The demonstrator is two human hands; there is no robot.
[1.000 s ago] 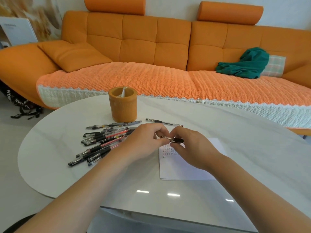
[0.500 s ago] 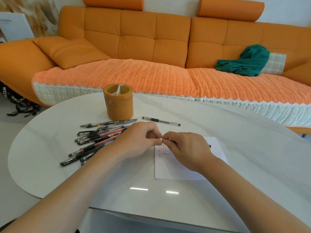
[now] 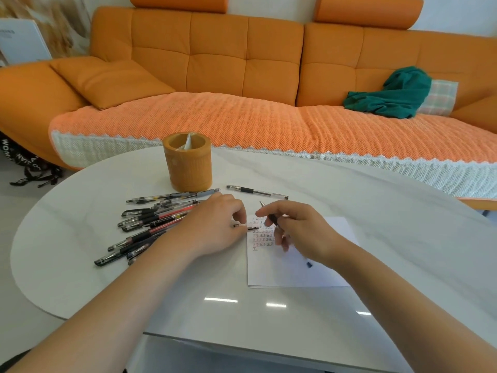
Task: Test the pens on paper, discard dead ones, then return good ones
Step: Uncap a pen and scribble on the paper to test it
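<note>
Pen (image 3: 273,218) lies in the right hand (image 3: 304,231), fingers curled round its barrel, tip pointing up and away above the paper (image 3: 295,275). The left hand (image 3: 215,227) pinches a small black cap (image 3: 252,228) just beside it.

Single wide-angle head-worn view, from above the table's (image 3: 70,227) near edge, facing forward and down, close over the tabletop, sofa (image 3: 215,63) beyond the table's far edge.
</note>
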